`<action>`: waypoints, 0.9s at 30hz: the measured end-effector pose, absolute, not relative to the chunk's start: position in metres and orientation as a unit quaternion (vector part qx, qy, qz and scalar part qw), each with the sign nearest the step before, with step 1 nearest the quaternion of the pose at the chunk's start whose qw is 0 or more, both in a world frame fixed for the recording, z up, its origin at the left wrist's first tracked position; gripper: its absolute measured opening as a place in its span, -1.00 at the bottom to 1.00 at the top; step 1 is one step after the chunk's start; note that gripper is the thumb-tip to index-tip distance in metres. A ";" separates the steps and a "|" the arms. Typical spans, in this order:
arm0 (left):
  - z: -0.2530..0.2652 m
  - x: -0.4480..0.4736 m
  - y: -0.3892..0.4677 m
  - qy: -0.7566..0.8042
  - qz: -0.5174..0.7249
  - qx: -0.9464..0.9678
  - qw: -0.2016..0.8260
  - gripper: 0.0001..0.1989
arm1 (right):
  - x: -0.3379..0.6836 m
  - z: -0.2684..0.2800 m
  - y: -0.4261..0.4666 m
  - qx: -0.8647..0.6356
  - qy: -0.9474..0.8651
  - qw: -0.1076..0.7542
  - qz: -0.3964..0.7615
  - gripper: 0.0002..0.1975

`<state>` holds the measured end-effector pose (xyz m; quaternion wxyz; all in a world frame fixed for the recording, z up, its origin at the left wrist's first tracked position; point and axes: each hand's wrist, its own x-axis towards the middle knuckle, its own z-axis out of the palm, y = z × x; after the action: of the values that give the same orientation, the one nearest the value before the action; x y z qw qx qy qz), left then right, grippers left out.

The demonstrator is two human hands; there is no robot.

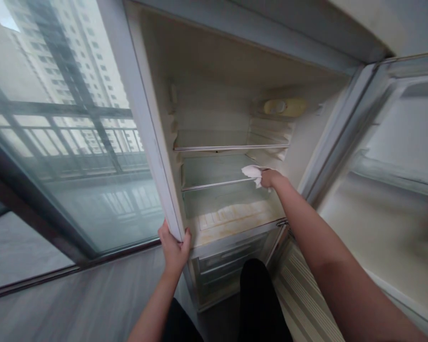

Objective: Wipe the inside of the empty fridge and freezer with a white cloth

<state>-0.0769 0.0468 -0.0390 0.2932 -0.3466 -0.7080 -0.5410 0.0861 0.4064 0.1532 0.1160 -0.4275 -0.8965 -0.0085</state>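
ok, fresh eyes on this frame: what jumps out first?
First, the white cloth bunched in the right hand, bright against the dim inside of the open fridge, at the front edge of the lower shelf. Then the left hand gripping the fridge's left edge near the bottom of the opening. Third, the yellowish stains on the compartment floor below that shelf.
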 end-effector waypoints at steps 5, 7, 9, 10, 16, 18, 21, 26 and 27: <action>-0.041 -0.081 0.048 -0.705 -0.534 -0.353 0.306 -0.27 | 0.094 0.138 0.371 -0.461 -0.881 0.059 -0.088 -0.50; -0.042 -0.082 0.048 -0.707 -0.530 -0.353 0.308 -0.27 | 0.097 0.133 0.362 -0.455 -0.881 0.061 -0.114 -0.46; -0.042 -0.083 0.049 -0.708 -0.530 -0.348 0.310 -0.27 | 0.099 0.132 0.356 -0.441 -0.886 0.069 -0.123 -0.43; -0.042 -0.083 0.049 -0.708 -0.530 -0.345 0.313 -0.27 | 0.100 0.132 0.355 -0.437 -0.888 0.069 -0.126 -0.42; -0.045 -0.084 0.050 -0.710 -0.524 -0.332 0.333 -0.27 | 0.096 0.140 0.357 -0.439 -0.889 0.039 -0.124 -0.37; -0.048 -0.084 0.050 -0.711 -0.520 -0.327 0.343 -0.26 | 0.094 0.138 0.358 -0.417 -0.900 0.046 -0.122 -0.39; -0.052 -0.085 0.051 -0.710 -0.517 -0.322 0.352 -0.26 | 0.085 0.128 0.353 -0.303 -0.941 0.089 -0.124 -0.44; -0.058 -0.087 0.049 -0.706 -0.499 -0.335 0.374 -0.27 | 0.054 0.113 0.321 -0.161 -0.968 0.157 -0.112 -0.46; -0.059 -0.087 0.049 -0.707 -0.496 -0.334 0.377 -0.27 | 0.047 0.112 0.313 -0.146 -0.971 0.161 -0.102 -0.47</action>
<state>-0.0868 0.0492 -0.0589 0.3772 -0.3342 -0.7069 -0.4963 0.0470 0.3129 0.1116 0.1607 -0.1461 -0.9708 -0.1021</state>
